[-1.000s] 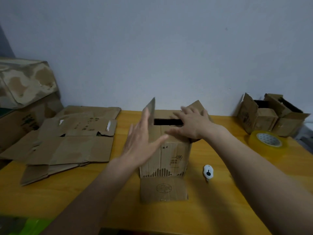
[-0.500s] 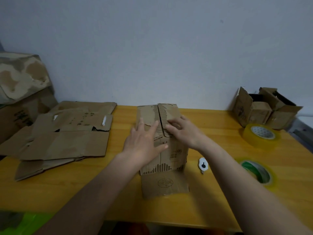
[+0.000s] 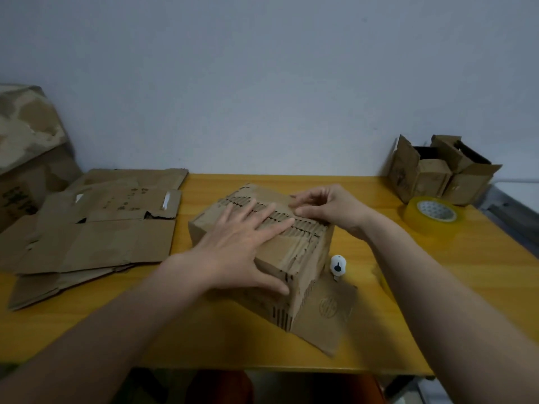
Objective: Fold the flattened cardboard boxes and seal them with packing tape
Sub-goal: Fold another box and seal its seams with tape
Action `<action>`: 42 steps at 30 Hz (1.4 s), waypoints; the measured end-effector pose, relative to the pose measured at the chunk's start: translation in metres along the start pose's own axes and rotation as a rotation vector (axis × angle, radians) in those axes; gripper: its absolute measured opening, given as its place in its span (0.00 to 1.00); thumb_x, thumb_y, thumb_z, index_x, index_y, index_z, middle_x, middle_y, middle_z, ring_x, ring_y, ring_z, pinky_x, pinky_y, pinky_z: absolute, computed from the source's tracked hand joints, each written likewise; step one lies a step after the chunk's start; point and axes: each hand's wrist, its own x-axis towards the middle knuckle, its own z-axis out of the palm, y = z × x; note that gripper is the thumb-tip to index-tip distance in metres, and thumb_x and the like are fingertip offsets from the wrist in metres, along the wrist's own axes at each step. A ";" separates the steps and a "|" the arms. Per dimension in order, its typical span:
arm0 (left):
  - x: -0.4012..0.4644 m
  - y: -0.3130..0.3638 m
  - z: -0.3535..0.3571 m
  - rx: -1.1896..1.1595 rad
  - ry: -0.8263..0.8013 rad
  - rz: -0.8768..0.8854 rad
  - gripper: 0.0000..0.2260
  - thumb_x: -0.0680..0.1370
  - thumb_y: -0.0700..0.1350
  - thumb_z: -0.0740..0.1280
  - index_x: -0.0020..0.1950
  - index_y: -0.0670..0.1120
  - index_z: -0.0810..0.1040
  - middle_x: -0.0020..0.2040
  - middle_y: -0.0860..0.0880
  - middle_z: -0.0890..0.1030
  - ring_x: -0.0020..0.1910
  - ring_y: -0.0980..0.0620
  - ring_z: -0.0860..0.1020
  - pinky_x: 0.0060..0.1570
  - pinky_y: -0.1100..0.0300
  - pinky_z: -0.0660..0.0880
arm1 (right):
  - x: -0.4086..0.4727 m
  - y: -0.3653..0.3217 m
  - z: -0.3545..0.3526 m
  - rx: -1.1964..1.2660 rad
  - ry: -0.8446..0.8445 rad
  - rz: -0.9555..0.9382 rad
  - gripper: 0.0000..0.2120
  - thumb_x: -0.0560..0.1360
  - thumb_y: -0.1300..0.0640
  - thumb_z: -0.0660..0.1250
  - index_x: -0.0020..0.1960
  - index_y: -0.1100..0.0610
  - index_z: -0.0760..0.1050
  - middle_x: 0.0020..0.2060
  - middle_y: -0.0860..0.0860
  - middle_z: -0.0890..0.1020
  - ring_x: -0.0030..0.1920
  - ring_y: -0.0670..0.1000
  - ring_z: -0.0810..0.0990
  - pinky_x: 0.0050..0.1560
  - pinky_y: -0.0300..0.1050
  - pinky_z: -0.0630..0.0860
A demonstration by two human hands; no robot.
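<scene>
My left hand [image 3: 233,252] lies spread flat on the box [image 3: 262,249] mid-table [image 3: 437,287], my right hand [image 3: 329,208] pinching its far flap; reaching right of the box for the tape roll [image 3: 431,214] could let both flaps spring open

Box [image 3: 294,258] now turned, flaps closed.
</scene>
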 end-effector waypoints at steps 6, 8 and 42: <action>0.031 0.056 0.006 -0.043 0.098 -0.280 0.50 0.62 0.82 0.52 0.78 0.62 0.41 0.80 0.46 0.44 0.78 0.38 0.43 0.73 0.36 0.41 | 0.000 0.015 0.005 0.106 0.467 0.138 0.18 0.78 0.58 0.64 0.68 0.55 0.70 0.65 0.54 0.73 0.64 0.51 0.71 0.61 0.45 0.71; 0.044 0.074 0.002 -0.008 0.111 -0.352 0.49 0.64 0.82 0.49 0.79 0.58 0.44 0.80 0.42 0.47 0.77 0.35 0.47 0.73 0.35 0.41 | -0.006 0.019 0.009 0.196 0.388 0.161 0.19 0.80 0.59 0.60 0.71 0.54 0.67 0.66 0.53 0.72 0.61 0.51 0.74 0.58 0.44 0.74; 0.066 0.061 -0.002 -0.050 0.085 -0.131 0.28 0.81 0.62 0.38 0.79 0.54 0.47 0.80 0.50 0.50 0.78 0.47 0.49 0.76 0.49 0.45 | -0.135 0.109 -0.072 -0.854 -0.014 0.585 0.21 0.75 0.50 0.68 0.65 0.54 0.73 0.72 0.53 0.64 0.75 0.56 0.55 0.72 0.61 0.58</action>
